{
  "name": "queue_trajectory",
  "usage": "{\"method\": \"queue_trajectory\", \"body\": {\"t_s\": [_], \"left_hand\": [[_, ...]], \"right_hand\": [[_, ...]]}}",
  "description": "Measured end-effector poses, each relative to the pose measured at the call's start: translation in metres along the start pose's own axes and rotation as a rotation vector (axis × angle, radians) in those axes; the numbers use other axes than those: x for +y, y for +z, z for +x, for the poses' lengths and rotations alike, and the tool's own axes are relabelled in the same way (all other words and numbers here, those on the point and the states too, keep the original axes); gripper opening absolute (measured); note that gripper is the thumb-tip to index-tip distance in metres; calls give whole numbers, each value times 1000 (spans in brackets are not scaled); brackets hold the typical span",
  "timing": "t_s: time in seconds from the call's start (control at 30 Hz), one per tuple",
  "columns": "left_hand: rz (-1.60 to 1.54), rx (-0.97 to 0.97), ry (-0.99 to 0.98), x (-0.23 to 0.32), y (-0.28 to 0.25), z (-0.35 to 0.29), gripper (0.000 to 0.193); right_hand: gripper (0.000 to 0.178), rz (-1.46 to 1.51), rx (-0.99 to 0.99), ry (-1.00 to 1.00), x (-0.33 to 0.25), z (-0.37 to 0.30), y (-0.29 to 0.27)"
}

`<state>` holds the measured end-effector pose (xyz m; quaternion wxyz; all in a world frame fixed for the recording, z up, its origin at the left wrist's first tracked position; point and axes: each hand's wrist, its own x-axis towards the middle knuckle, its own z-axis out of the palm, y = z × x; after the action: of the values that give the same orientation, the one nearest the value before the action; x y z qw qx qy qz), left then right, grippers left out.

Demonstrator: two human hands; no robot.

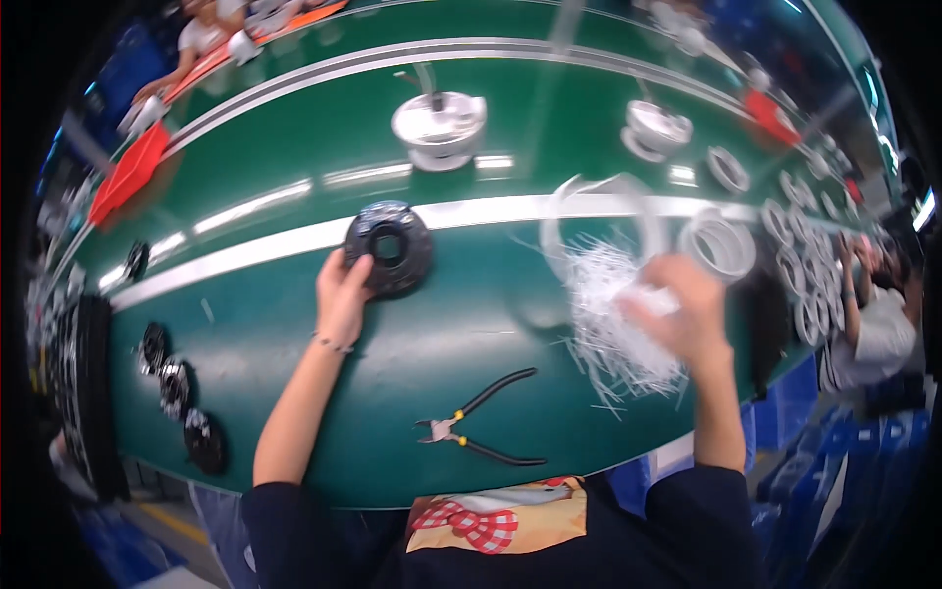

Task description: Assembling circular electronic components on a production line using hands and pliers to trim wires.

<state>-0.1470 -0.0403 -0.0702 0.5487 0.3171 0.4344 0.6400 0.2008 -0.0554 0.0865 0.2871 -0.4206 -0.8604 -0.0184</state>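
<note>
My left hand (343, 294) grips a round black part (407, 263) by its left edge; an opening shows at its middle. My right hand (687, 309) is blurred by motion, with the fingers curled. A translucent white ring (552, 236), blurred too, extends from its fingertips, and the hand appears to hold it. Beneath this hand lies a loose heap of thin white plastic strips (606, 319). Diagonal cutters (442, 430) with black handles rest on the green table between my forearms, jaws pointing left and handles apart.
More white rings (721, 245) are stacked right of my right hand, with several others beyond. Two white round housings (439, 128) (655, 130) stand past the pale strip. Black round parts (174, 385) lie at left. Red trays (130, 175) and other people (873, 314) are around the line.
</note>
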Motion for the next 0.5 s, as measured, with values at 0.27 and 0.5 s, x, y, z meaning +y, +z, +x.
{"method": "queue_trajectory", "body": {"t_s": [0.27,0.5], "left_hand": [[-124,114,114,-12,-14,-13,31],[-195,106,143,-6,-10,-8,43]], "right_hand": [[39,233,-372,-236,-52,14,118],[111,120,-476,-102,-94,32,148]]}}
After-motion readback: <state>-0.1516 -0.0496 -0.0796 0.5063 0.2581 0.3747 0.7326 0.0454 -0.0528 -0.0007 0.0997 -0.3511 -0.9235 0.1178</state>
